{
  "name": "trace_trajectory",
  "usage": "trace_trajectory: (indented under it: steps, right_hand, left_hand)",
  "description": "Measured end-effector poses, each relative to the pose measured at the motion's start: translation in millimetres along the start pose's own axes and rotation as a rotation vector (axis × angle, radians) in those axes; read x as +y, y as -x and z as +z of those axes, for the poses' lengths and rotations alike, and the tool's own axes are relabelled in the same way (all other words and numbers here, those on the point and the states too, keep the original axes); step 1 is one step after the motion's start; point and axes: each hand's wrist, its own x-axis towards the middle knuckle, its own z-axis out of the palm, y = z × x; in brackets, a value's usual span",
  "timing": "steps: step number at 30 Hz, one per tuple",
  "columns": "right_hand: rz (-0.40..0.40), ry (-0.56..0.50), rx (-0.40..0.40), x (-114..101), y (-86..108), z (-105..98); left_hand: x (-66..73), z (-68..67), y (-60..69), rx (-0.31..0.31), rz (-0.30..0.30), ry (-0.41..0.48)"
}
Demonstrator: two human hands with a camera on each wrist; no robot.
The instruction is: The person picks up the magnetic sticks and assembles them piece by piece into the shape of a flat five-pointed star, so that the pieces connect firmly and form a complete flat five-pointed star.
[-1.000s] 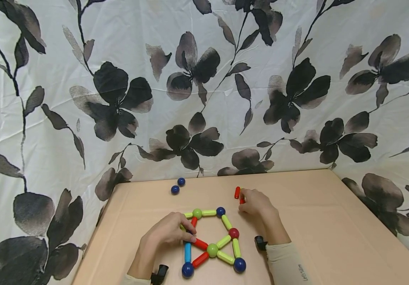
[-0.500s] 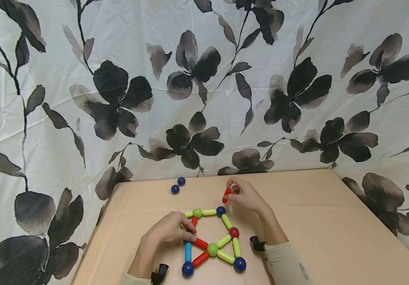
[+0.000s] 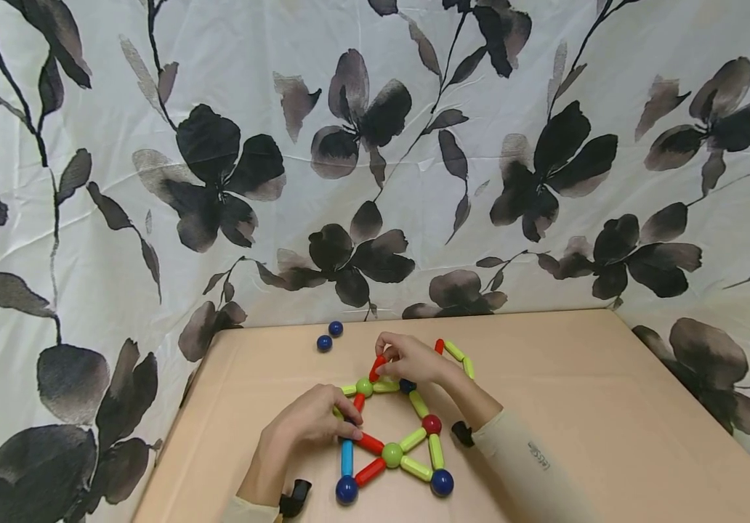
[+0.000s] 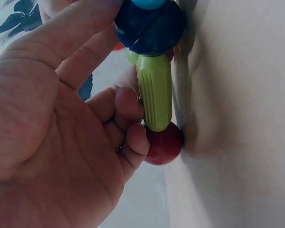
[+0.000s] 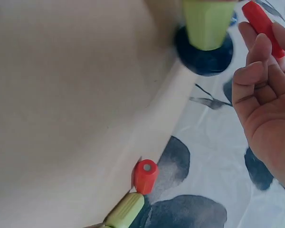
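Note:
A flat frame of magnetic rods and balls lies on the table; a green ball (image 3: pixel 392 455) joins red and green rods in its lower half. My left hand (image 3: pixel 309 421) grips its left corner, thumb and forefinger at a dark blue ball (image 4: pixel 149 31). Its other fingers curl against a green rod (image 4: pixel 154 92) and a red ball (image 4: pixel 164 145). Over the frame's far side, my right hand (image 3: pixel 414 361) pinches a red magnetic rod (image 3: pixel 377 368), tilted, its lower end at the far green ball (image 3: pixel 365 387). Whether they touch I cannot tell.
Two loose dark blue balls (image 3: pixel 325 343) sit near the table's back edge. Behind my right hand lie a loose red rod (image 3: pixel 440 346) and green rods (image 3: pixel 454 351). A floral cloth (image 3: pixel 362 181) hangs behind the table (image 3: pixel 610 407).
My right hand has picked up a red rod from the back right and carried it left to the far green ball. My left hand has stayed at the frame's left corner.

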Motion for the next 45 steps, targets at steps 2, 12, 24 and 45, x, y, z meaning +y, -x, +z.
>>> trace_trajectory:
  steps: [2,12,24,45]
  right_hand:
    - [0.023,-0.006,-0.012,2,-6.5,1]
    - [0.098,0.141,0.009,16,-26.6,2]
    - [0.136,0.1,-0.012,16,-30.3,4]
    - [0.151,0.127,0.088,17,-17.9,-9]
  left_hand:
    - [0.3,-0.3,0.0,-0.004,-0.003,0.008]
    - [1.6,0.0,1.6,0.002,-0.011,0.009]
    - [0.9,0.7,1.4,0.001,-0.004,0.006]
    - [-0.3,0.9,1.2,0.006,-0.014,0.007]
